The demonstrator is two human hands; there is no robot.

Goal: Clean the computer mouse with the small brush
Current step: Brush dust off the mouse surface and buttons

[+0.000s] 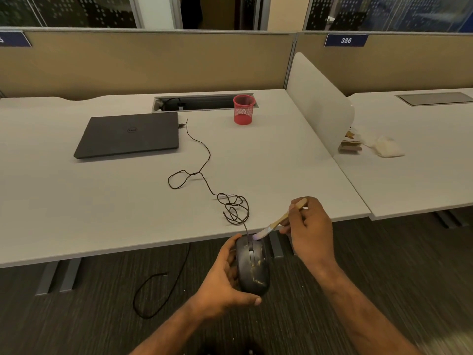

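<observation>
A black wired computer mouse point(253, 267), flecked with pale dust on its top, is held just in front of the desk edge, over the floor. My left hand point(225, 283) grips it from the left and underneath. My right hand point(307, 226) holds a small wooden-handled brush point(275, 222). Its pale bristles touch the front end of the mouse, near the scroll wheel. The mouse's thin black cable point(204, 175) loops over the desk toward the laptop.
A closed black laptop point(128, 134) lies on the grey desk point(102, 201), and a red mesh pen cup point(243, 109) stands behind. A white divider panel point(317, 103) separates the neighbouring desk. Another black cable point(158, 293) hangs to the carpet.
</observation>
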